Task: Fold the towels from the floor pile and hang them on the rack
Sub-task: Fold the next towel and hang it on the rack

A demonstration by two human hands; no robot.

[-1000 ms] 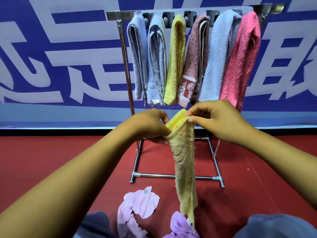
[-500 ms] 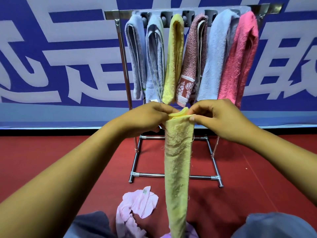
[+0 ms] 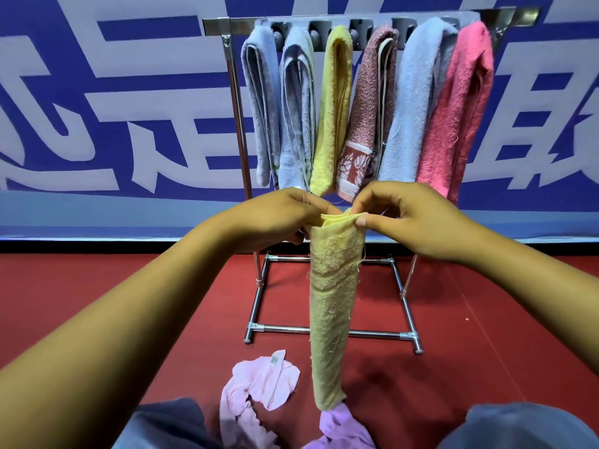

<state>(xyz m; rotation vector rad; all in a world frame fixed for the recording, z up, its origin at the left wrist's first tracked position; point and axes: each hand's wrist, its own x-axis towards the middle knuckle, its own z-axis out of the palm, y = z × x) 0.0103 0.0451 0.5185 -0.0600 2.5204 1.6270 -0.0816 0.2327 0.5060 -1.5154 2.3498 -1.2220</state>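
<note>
Both grips narrow: left hand (image 3: 278, 218) and right hand (image 3: 411, 222) each pinch the top edge of the yellow towel (image 3: 332, 303), which hangs as a long folded strip in front of the rack (image 3: 366, 22). Six towels already draped there. Pink cloths (image 3: 259, 384) remain on the floor (image 3: 97, 286). Terry looks light, limp, frayed; hold at top corners, else folds slide apart.

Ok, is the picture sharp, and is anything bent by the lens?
Head view: the yellow towel and both hands are sharp; the wide lens bows the rack top and the wall lettering; soft, even light, with a faint shadow on the red floor.
</note>
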